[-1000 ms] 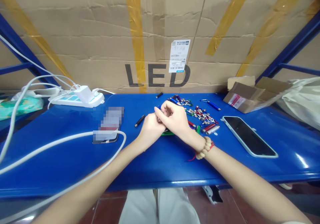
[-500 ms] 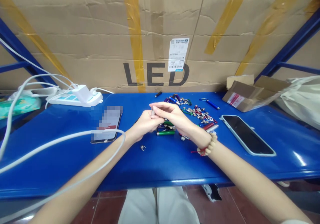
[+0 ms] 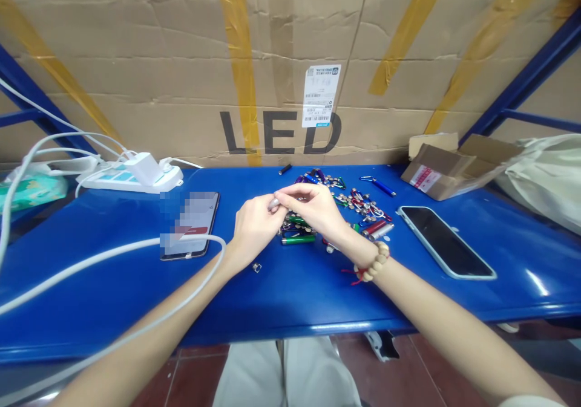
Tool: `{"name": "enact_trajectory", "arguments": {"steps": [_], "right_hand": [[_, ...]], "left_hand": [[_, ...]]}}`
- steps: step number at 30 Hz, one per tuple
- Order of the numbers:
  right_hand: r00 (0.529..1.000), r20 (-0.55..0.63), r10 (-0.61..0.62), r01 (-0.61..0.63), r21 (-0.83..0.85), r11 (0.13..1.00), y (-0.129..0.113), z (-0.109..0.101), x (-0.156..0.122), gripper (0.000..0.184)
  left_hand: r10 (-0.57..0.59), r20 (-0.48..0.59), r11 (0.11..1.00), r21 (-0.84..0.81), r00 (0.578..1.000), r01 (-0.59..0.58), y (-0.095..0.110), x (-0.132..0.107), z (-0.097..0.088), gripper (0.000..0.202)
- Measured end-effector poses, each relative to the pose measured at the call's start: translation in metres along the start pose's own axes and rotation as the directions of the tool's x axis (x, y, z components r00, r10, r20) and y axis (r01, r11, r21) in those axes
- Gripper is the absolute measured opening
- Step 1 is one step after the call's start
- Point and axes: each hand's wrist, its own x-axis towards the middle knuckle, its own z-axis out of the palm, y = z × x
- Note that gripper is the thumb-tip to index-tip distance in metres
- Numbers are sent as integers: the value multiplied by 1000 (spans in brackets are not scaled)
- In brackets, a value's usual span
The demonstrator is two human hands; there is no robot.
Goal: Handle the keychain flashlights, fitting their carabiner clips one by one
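Note:
My left hand [image 3: 252,225] and my right hand [image 3: 313,208] meet above the blue table [image 3: 290,286]. Together they pinch a small silver tube [image 3: 273,202] between their fingertips. Just under them lies a heap of little coloured keychain flashlights [image 3: 358,207], and a green one [image 3: 297,239] lies nearest to me. A tiny metal piece [image 3: 256,267] rests on the table below my left hand. A bead bracelet [image 3: 373,263] circles my right wrist.
A phone with a white cable [image 3: 188,231] lies left of my hands, a second dark-screened phone [image 3: 445,240] to the right. A power strip [image 3: 131,177] sits at the back left, an open carton [image 3: 449,165] and a white bag [image 3: 544,177] at the back right. A cardboard wall stands behind.
My hands have lifted off the heap with the silver tube between them. The green flashlight and the tiny metal piece now show on the table.

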Motion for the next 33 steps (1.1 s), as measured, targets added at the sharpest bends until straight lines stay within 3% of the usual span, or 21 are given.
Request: {"name": "enact_trajectory", "arguments": {"steps": [3, 7, 14, 17, 21, 24, 28, 33], "right_hand": [[999, -30, -34, 33, -35, 999, -1, 8, -4, 15], [997, -81, 17, -15, 24, 1000, 0, 17, -7, 10], [993, -110, 40, -30, 93, 995, 5, 24, -9, 11], [998, -55, 25, -22, 58, 998, 6, 18, -5, 12], [996, 84, 32, -38, 67, 997, 4, 7, 0, 22], [996, 87, -3, 0, 41, 999, 1, 5, 1, 22], [996, 81, -38, 35, 36, 999, 2, 7, -2, 20], [995, 76, -67, 69, -19, 997, 8, 7, -3, 19]], "left_hand": [[-83, 1, 991, 104, 997, 83, 3, -1, -3, 31], [-125, 7, 989, 76, 992, 124, 0, 1, 2, 26], [-81, 87, 960, -261, 993, 101, -10, 4, 16, 15], [-97, 137, 929, -342, 986, 139, -9, 5, 17, 15], [-51, 141, 915, -390, 989, 102, -8, 6, 14, 15], [-23, 77, 912, -406, 997, 52, -6, 5, 12, 17], [-69, 4, 946, -316, 998, 67, -6, 4, 12, 25], [-76, 53, 933, -347, 996, 89, -6, 3, 18, 20]]}}
